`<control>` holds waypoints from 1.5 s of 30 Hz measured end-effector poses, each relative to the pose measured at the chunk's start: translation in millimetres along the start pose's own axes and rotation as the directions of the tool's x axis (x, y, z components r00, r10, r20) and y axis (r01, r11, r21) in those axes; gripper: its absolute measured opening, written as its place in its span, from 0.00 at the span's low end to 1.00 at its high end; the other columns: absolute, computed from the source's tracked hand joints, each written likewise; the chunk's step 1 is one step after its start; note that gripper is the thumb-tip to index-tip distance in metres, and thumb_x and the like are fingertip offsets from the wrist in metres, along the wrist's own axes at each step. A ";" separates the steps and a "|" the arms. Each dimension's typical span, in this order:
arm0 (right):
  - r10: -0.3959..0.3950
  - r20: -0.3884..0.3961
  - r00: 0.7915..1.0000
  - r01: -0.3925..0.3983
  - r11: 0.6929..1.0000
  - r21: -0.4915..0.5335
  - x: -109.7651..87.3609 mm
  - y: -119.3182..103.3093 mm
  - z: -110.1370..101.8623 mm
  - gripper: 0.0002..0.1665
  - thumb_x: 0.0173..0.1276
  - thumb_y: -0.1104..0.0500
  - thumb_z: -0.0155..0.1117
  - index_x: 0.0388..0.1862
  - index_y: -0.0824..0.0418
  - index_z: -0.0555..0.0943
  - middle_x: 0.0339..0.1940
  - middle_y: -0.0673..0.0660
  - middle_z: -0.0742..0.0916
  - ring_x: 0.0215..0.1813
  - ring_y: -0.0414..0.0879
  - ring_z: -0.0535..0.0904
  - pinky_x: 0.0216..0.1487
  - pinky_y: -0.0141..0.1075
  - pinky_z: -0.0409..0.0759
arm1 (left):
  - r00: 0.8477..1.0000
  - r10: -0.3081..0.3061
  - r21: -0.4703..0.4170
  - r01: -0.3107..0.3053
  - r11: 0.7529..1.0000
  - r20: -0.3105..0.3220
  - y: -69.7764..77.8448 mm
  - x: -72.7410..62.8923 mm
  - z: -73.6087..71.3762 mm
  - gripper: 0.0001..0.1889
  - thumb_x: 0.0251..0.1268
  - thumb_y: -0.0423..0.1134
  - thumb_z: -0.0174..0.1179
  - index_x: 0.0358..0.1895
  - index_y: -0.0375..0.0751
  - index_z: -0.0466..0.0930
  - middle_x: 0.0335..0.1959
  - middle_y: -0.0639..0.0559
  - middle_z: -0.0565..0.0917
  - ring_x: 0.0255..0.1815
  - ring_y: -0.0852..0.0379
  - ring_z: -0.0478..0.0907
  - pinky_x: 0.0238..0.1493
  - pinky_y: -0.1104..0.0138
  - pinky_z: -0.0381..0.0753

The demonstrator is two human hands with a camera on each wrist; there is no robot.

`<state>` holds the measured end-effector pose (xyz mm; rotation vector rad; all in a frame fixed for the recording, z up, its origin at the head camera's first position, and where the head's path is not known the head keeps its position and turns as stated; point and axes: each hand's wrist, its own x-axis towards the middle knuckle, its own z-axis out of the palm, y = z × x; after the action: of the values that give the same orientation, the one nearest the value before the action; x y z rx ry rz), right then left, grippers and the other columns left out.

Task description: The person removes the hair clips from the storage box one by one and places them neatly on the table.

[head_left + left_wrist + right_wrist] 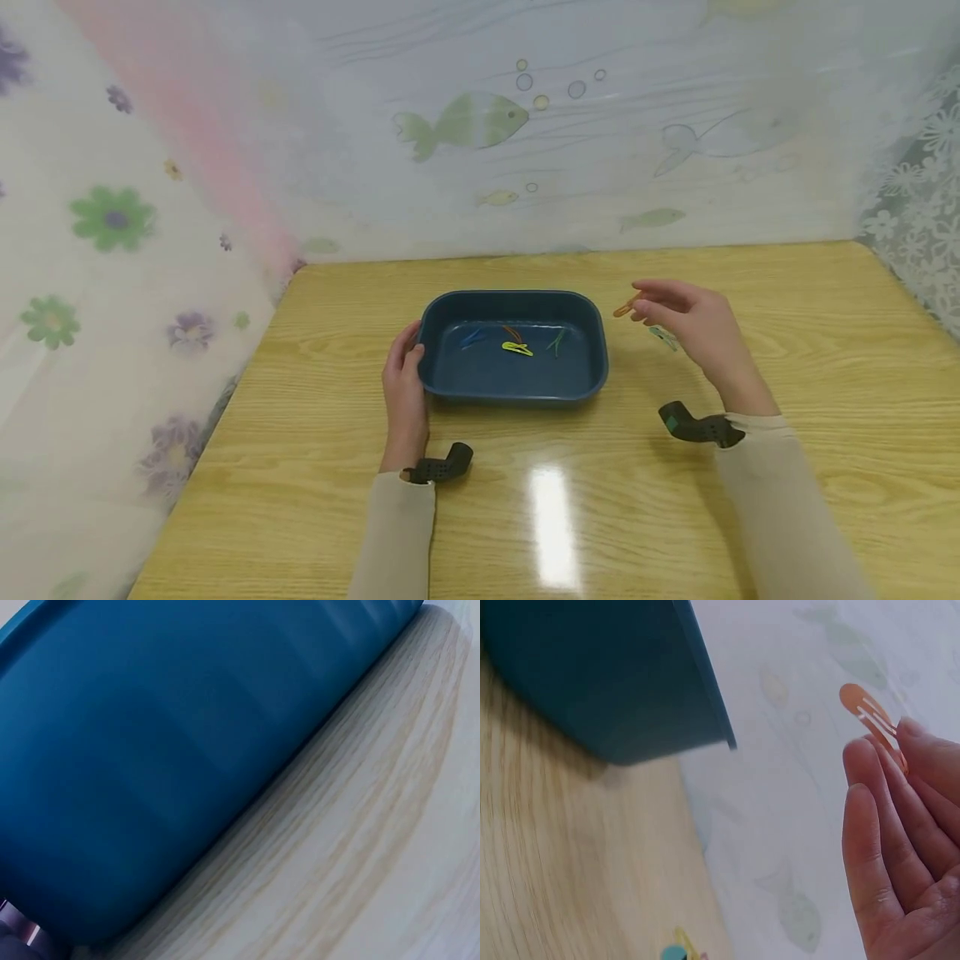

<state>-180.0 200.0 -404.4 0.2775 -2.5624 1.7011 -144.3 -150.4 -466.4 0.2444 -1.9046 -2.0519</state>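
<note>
An orange snap hair clip [868, 712] is pinched between thumb and fingertips of my right hand [697, 325], held up to the right of a dark blue plastic basin [517, 398]. My left hand [405, 392] grips the basin at its left end, the thumb by the rim. Inside the basin lie a yellow hair clip [517, 348], a blue clip [472, 337], a green clip [557, 342] and an orange-brown one [513, 333]. Below the right hand, a pale teal clip [663, 337] shows on the table, partly covered by that hand.
The wood-grain table [315, 467] carries the basin. Behind it hangs a pale sheet [585, 183] with fish prints, and a flower-patterned sheet [112, 333] is at the left. Black wrist camera mounts [693, 425] stick out from both sleeves.
</note>
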 end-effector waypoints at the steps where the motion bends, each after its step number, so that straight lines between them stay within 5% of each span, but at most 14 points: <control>1: 0.002 -0.006 1.000 -0.002 1.000 0.002 0.0 2.2 -1.7 0.24 0.58 0.47 0.61 0.54 0.51 0.75 0.41 0.52 0.83 0.40 0.44 0.80 0.41 0.29 0.76 | 1.000 -0.003 0.000 0.003 1.000 0.000 0.0 -0.2 0.0 0.17 0.68 0.37 0.43 0.57 0.53 0.71 0.56 0.60 0.71 0.58 0.64 0.64 0.60 0.65 0.59; 11: 0.063 -0.065 0.996 -0.064 0.998 -0.012 0.7 16.9 -14.6 0.25 0.57 0.45 0.61 0.50 0.57 0.75 0.43 0.49 0.81 0.41 0.39 0.78 0.40 0.29 0.76 | 0.998 -0.059 -0.039 0.058 0.998 -0.024 2.1 0.1 0.0 0.16 0.67 0.37 0.44 0.55 0.52 0.72 0.55 0.59 0.72 0.57 0.64 0.64 0.59 0.66 0.60; 23: 0.120 -0.062 0.991 -0.121 0.993 -0.008 0.5 23.4 -26.0 0.26 0.58 0.45 0.60 0.52 0.56 0.74 0.44 0.50 0.81 0.41 0.43 0.78 0.40 0.29 0.75 | 0.999 -0.036 -0.013 0.036 0.999 -0.040 2.4 1.1 -0.3 0.17 0.67 0.36 0.43 0.57 0.48 0.71 0.54 0.60 0.72 0.57 0.64 0.65 0.58 0.66 0.61; 35: 0.171 -0.083 0.982 -0.176 0.982 -0.062 0.7 31.5 -32.3 0.28 0.57 0.41 0.59 0.51 0.56 0.74 0.44 0.52 0.81 0.41 0.43 0.76 0.44 0.43 0.70 | 0.999 -0.021 -0.009 0.020 1.000 -0.036 2.7 1.7 -0.3 0.16 0.67 0.37 0.44 0.56 0.52 0.72 0.54 0.60 0.72 0.57 0.64 0.65 0.58 0.66 0.61; 42: 0.198 -0.058 0.978 -0.201 0.978 -0.047 -1.3 41.9 -32.4 0.29 0.58 0.41 0.59 0.52 0.57 0.73 0.45 0.53 0.81 0.44 0.45 0.77 0.47 0.39 0.68 | 0.999 -0.031 -0.018 0.030 0.999 -0.030 -1.1 0.3 -1.3 0.16 0.67 0.36 0.44 0.56 0.52 0.72 0.54 0.60 0.72 0.56 0.64 0.65 0.58 0.65 0.61; 45: 0.175 -0.068 0.982 -0.177 0.984 -0.027 5.3 64.0 -35.6 0.30 0.56 0.40 0.60 0.52 0.57 0.73 0.45 0.55 0.81 0.44 0.47 0.77 0.45 0.35 0.72 | 0.999 -0.027 -0.021 0.027 0.999 -0.026 -0.4 1.2 -1.0 0.17 0.67 0.36 0.43 0.56 0.52 0.71 0.54 0.59 0.72 0.56 0.63 0.65 0.58 0.65 0.61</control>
<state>-198.6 256.3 -447.8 -0.0069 -2.6331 1.6893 -145.1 -151.8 -466.7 0.2925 -1.8733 -2.0740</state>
